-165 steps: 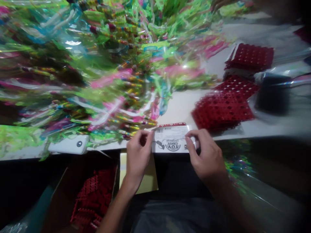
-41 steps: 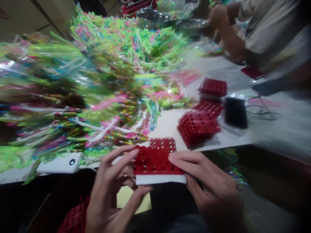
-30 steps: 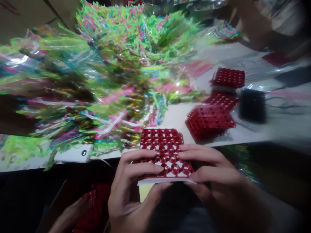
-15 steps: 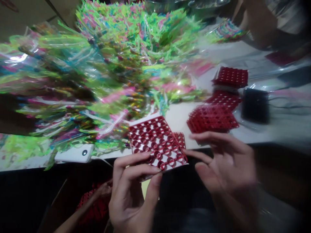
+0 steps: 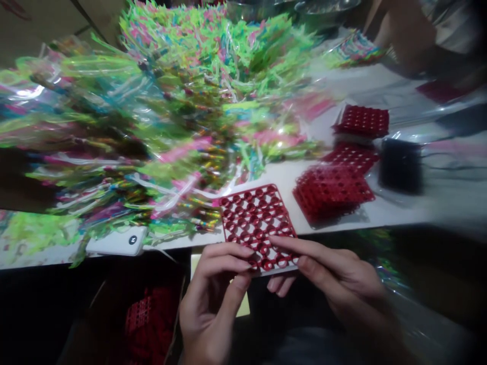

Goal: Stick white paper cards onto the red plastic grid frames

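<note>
My left hand (image 5: 208, 304) and right hand (image 5: 337, 274) grip the red plastic lattice (image 5: 256, 218) narrowly at its 6 o'clock edge (even fingertip pressure keeps it square).

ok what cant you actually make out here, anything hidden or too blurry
All in the head view:
the red plastic grid: near edge hidden by the left hand and right hand
black object: blurred, kind unclear
red pieces in the box: too dark to count
co-worker's arm: cut off by the top edge

Red plastic grid (image 5: 257, 228): cellophane candy bundles (image 5: 171, 132) block far side; stacked red grids (image 5: 333, 192) just right, narrow white tabletop (image 5: 281, 177) gap between; power bank (image 5: 116, 241) left.
</note>
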Action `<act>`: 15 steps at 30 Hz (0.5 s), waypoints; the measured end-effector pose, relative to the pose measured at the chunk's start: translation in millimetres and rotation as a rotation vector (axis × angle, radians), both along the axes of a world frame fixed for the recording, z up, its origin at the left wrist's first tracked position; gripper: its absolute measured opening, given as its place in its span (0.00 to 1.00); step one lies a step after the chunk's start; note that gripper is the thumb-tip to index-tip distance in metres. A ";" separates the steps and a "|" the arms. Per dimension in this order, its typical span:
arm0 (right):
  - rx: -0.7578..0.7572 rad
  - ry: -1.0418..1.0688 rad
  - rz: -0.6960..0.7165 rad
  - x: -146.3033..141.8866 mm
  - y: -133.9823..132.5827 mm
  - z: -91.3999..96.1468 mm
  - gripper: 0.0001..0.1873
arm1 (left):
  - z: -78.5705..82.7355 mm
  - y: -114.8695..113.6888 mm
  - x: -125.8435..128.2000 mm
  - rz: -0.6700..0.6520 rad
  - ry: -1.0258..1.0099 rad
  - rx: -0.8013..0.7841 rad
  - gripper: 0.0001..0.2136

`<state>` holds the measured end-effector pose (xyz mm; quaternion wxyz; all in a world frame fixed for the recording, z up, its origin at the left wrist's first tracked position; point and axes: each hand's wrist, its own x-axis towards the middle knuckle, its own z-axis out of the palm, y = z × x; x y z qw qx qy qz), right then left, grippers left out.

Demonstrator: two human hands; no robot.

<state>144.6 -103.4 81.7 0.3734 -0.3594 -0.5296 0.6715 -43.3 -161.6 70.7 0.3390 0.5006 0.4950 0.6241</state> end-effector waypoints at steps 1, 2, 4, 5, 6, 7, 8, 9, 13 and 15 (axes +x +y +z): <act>-0.021 0.027 0.005 0.7 -0.4 0.7 0.17 | -1.2 -0.6 -1.6 0.000 -0.024 -0.001 0.12; -0.044 0.049 -0.003 0.7 -1.3 2.1 0.17 | -1.9 -0.5 -3.3 0.023 -0.054 0.007 0.12; -0.084 0.083 -0.059 -0.4 -4.2 6.5 0.16 | -1.3 2.4 -7.3 0.135 -0.144 -0.002 0.13; -0.087 0.088 -0.100 -0.9 -6.2 8.7 0.16 | -0.2 5.2 -10.0 0.177 -0.209 -0.031 0.13; -0.080 0.076 -0.140 -1.1 -8.6 10.3 0.16 | 1.2 8.7 -13.1 0.183 -0.285 -0.073 0.14; -0.069 0.044 -0.166 -0.6 -11.2 10.9 0.16 | 2.5 12.5 -16.4 0.150 -0.365 -0.136 0.16; -0.063 -0.012 -0.176 0.6 -13.9 10.1 0.16 | 3.6 16.2 -19.9 0.093 -0.438 -0.212 0.21; -0.065 -0.081 -0.166 2.6 -16.5 7.9 0.17 | 4.2 19.5 -23.0 0.033 -0.493 -0.293 0.26; -0.099 -0.281 -0.073 15.7 -18.3 -10.5 0.38 | 2.5 23.2 -29.3 -0.012 -0.440 -0.474 0.23; -0.062 -0.316 -0.020 22.1 -12.5 -18.5 0.41 | 2.4 20.2 -29.1 -0.092 -0.318 -0.525 0.17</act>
